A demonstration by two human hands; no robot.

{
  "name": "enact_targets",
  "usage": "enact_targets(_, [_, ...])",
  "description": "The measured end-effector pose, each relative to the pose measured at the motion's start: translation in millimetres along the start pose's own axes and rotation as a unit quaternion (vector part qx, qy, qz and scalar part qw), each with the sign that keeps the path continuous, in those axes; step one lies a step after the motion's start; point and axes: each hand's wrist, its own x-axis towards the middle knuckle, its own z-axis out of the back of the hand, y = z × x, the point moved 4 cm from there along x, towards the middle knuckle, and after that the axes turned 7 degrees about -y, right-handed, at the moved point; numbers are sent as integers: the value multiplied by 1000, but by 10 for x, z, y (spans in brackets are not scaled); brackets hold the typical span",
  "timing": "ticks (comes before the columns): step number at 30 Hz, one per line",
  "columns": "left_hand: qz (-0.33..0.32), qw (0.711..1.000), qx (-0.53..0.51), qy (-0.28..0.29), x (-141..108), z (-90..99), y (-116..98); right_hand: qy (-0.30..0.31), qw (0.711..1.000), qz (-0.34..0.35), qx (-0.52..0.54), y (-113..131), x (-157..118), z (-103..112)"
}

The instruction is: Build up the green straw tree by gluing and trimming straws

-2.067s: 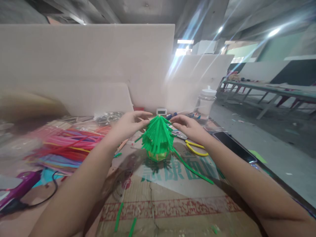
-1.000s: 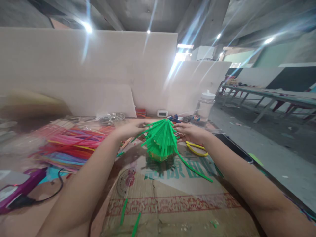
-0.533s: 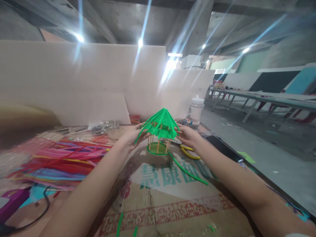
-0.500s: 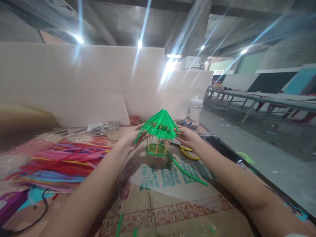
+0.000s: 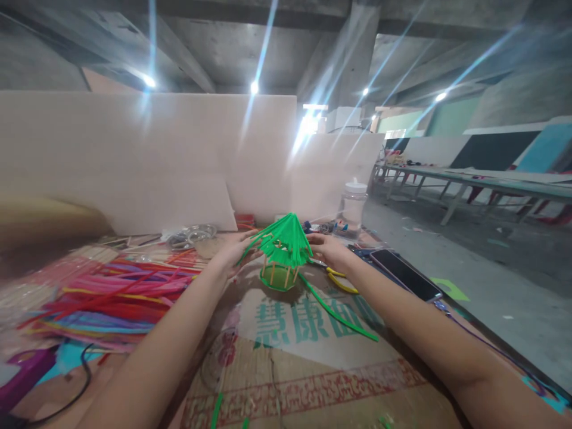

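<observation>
A small model pavilion stands in front of me, with a pointed roof of green pipe cleaners, thin wooden posts and a round green base. My left hand grips the left side of the roof, its fingertips partly hidden behind loose strips that hang out there. At the right edge of the roof, my right hand holds on with curled fingers. A green pipe cleaner trails from near the base across the cardboard. Yellow-handled pliers lie just below my right hand.
Bundles of coloured pipe cleaners lie at left, near a purple tool with a black cord. A phone rests at right. Behind stand a clear jar and tall white boards. Another long table is farther right.
The pavilion has shifted slightly left and sits lower in view, its roof tilted a bit differently. Both hands have moved along with it. The whole view has also shifted slightly.
</observation>
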Motion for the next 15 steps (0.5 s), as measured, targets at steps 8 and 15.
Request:
enact_targets(8, [-103, 975, 198, -2, 6, 162, -158, 15, 988, 70, -136, 10, -50, -58])
enact_targets(15, [-221, 859, 454, -86, -123, 470, -604, 39, 964, 155, -211, 37, -118, -202])
